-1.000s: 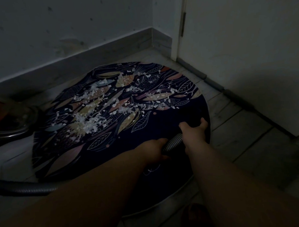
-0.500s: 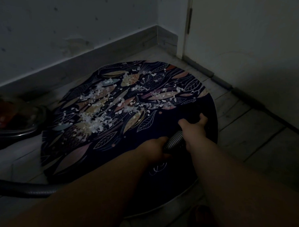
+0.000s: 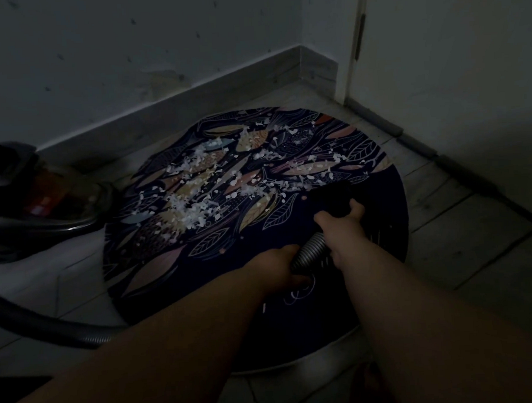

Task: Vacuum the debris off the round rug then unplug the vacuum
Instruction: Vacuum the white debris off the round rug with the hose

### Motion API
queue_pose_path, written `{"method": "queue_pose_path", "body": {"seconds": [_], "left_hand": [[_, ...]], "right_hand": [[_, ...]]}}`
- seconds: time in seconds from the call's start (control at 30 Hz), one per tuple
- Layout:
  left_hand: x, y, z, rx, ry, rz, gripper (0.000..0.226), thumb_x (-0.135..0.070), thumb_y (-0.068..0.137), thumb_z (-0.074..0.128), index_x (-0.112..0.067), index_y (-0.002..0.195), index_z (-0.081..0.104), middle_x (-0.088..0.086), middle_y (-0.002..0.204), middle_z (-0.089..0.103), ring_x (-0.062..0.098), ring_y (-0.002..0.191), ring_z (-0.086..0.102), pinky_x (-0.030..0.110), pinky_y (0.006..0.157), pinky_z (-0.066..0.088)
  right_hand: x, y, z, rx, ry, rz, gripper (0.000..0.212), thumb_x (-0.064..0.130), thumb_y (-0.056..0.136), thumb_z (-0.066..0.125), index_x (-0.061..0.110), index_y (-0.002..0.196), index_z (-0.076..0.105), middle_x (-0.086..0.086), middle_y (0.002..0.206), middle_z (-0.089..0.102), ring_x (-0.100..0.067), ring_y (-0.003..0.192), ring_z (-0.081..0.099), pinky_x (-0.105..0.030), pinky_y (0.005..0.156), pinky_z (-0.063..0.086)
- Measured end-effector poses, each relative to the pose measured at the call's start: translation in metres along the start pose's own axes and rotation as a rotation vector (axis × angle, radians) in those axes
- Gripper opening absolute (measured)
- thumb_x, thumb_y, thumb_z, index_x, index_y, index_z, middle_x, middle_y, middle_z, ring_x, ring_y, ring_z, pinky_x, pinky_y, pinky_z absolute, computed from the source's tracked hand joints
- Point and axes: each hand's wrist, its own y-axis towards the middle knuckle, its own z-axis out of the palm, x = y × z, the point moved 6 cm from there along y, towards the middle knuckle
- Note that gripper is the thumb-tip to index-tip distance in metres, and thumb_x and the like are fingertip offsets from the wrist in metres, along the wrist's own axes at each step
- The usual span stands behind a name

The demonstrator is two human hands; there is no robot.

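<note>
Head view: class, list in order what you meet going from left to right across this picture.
Vacuum body → scattered debris on the rug → left hand → right hand, both gripping the hose → door.

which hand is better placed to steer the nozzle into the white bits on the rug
Right. The right hand grips the hose end right behind the dark nozzle, at the near edge of the debris. The left hand holds the hose further back, so it probably just supports.
</note>
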Motion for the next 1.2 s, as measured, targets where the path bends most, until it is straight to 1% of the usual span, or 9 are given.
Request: {"method": "queue_pose_path", "body": {"seconds": [0.13,0.3,0.43,0.57,0.73,0.97,1.03,1.13,1.2], "left_hand": [[0.008,-0.009,0.0,0.003,-0.008,-0.022,0.064,-0.035,0.087,0.064,-0.022,0.141,0.033,0.008,0.131,0.053,0.023,0.116,0.054,0.03,0.094,0.044],[0.015,-0.016,-0.002,0.003,-0.014,-0.036,0.061,-0.034,0.088,0.063,-0.022,0.14,0.034,0.007,0.13,0.054,0.023,0.115,0.054,0.028,0.091,0.044],[0.021,-0.024,-0.002,-0.01,-0.012,-0.041,0.06,-0.035,0.087,0.063,-0.022,0.139,0.035,0.008,0.129,0.055,0.023,0.114,0.055,0.027,0.091,0.044],[0.028,-0.031,-0.002,-0.015,-0.015,-0.049,0.06,-0.035,0.087,0.064,-0.021,0.139,0.036,0.008,0.129,0.055,0.024,0.114,0.055,0.028,0.091,0.045],[0.035,-0.041,-0.002,-0.009,-0.01,-0.063,0.061,-0.035,0.088,0.062,-0.02,0.14,0.035,0.008,0.132,0.054,0.024,0.118,0.053,0.029,0.095,0.043],[0.05,-0.057,-0.001,-0.021,-0.009,-0.096,0.063,-0.036,0.088,0.063,-0.02,0.141,0.034,0.008,0.133,0.052,0.024,0.119,0.052,0.03,0.097,0.043],[0.054,-0.061,-0.002,-0.026,0.003,-0.102,0.064,-0.035,0.087,0.063,-0.019,0.141,0.033,0.009,0.134,0.052,0.024,0.12,0.052,0.03,0.097,0.043],[0.058,-0.063,-0.003,-0.032,0.016,-0.108,0.064,-0.034,0.088,0.063,-0.019,0.142,0.032,0.01,0.135,0.051,0.025,0.121,0.051,0.031,0.098,0.043],[0.06,-0.062,-0.002,-0.033,0.021,-0.106,0.064,-0.034,0.088,0.062,-0.019,0.142,0.032,0.01,0.135,0.051,0.025,0.121,0.051,0.03,0.097,0.042]], "right_hand": [[-0.003,-0.004,0.012,0.026,-0.021,0.005,0.085,0.023,0.087,0.064,0.05,0.146,0.01,-0.011,0.113,0.048,-0.033,0.089,0.059,-0.05,0.078,0.057],[-0.005,-0.008,0.02,0.054,-0.053,0.005,0.084,0.024,0.088,0.064,0.049,0.147,0.01,-0.009,0.112,0.045,-0.032,0.091,0.058,-0.052,0.082,0.056],[-0.006,-0.012,0.027,0.093,-0.062,-0.001,0.082,0.024,0.09,0.064,0.047,0.148,0.01,-0.007,0.109,0.044,-0.028,0.085,0.056,-0.046,0.078,0.056],[-0.009,-0.018,0.035,0.122,-0.083,-0.001,0.083,0.024,0.089,0.064,0.046,0.148,0.009,-0.009,0.118,0.046,-0.03,0.089,0.057,-0.049,0.083,0.056],[-0.012,-0.026,0.044,0.161,-0.091,-0.009,0.085,0.024,0.089,0.064,0.045,0.149,0.009,-0.008,0.115,0.044,-0.03,0.091,0.057,-0.049,0.085,0.055],[-0.017,-0.038,0.063,0.209,-0.129,-0.003,0.086,0.024,0.088,0.065,0.046,0.149,0.008,-0.013,0.132,0.047,-0.032,0.095,0.057,-0.047,0.085,0.055],[-0.019,-0.041,0.069,0.213,-0.136,0.001,0.085,0.024,0.088,0.065,0.046,0.148,0.009,-0.013,0.131,0.048,-0.033,0.096,0.058,-0.049,0.086,0.055],[-0.021,-0.043,0.073,0.193,-0.122,-0.001,0.083,0.023,0.089,0.064,0.044,0.149,0.009,-0.011,0.12,0.047,-0.033,0.091,0.057,-0.052,0.087,0.055],[-0.023,-0.043,0.073,0.162,-0.116,-0.014,0.082,0.023,0.091,0.062,0.042,0.15,0.009,-0.012,0.122,0.047,-0.031,0.089,0.055,-0.05,0.086,0.055]]}}
